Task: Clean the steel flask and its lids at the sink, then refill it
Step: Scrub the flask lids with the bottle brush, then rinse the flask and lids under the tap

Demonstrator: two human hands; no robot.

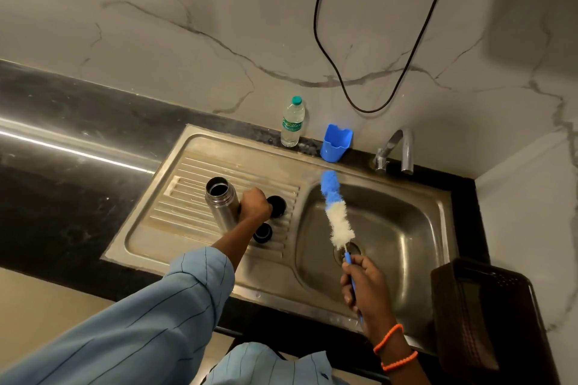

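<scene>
Nearest me, right hand (364, 278) grips bottle brush (336, 212); left hand (255, 205) clasps open flask (220, 205), which I judge could topple onto 2 lids (276, 206).

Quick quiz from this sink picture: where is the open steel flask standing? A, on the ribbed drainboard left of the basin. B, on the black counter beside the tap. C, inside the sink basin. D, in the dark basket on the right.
A: the open steel flask stands upright on the ribbed steel drainboard, left of the sink basin, beside the left hand.
</scene>
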